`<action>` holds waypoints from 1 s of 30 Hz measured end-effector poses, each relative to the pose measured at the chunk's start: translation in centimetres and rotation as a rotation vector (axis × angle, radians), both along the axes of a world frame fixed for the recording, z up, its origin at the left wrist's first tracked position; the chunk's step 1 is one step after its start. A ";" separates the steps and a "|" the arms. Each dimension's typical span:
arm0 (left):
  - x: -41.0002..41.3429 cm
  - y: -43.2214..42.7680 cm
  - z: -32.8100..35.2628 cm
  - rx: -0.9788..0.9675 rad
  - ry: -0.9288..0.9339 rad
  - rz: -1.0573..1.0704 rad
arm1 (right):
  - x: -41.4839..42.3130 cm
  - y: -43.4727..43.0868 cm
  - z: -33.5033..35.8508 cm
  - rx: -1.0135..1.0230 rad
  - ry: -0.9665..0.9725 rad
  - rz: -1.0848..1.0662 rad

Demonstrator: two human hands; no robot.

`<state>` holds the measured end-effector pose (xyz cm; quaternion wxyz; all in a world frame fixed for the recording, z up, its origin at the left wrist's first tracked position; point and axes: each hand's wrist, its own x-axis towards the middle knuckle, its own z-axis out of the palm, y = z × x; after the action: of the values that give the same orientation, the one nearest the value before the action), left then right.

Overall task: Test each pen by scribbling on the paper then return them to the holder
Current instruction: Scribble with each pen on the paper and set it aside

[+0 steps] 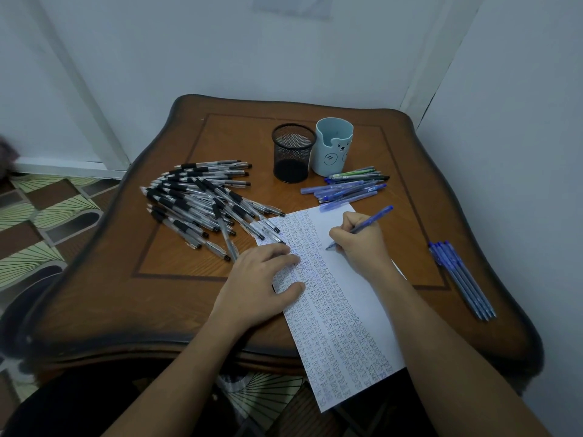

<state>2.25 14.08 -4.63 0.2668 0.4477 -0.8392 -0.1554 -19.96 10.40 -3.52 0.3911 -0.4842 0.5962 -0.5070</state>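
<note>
Left hand [264, 280] lies flat, fingers spread, palm down; right hand [359, 239] is curled in a writing grip, both forearms reaching forward.

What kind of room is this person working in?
Probably a corner of a home, not an office: a carved wooden table pushed against plain pale walls, a patterned floor, and a bear-faced pen holder beside a black mesh cup.

The sheet of paper [334, 313] carries columns of small repeated handwritten characters in blue and black ink, too small to read. Print on the blue pens [345, 188] near the holders is illegible.
</note>
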 end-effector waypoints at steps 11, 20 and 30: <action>0.1 -0.1 -0.1 0.004 0.001 0.001 | -0.3 -0.6 0.8 -0.015 -0.135 -0.113; 0.0 0.2 0.3 0.005 -0.005 0.002 | -1.0 -0.5 3.5 0.166 -0.349 -0.113; 0.2 0.3 0.4 0.043 -0.008 0.007 | -2.8 3.0 4.7 0.191 0.003 -0.025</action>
<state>2.41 14.37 -4.24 0.2545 0.4568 -0.8351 -0.1707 -22.78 13.39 1.23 0.4282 -0.4384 0.6483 -0.4519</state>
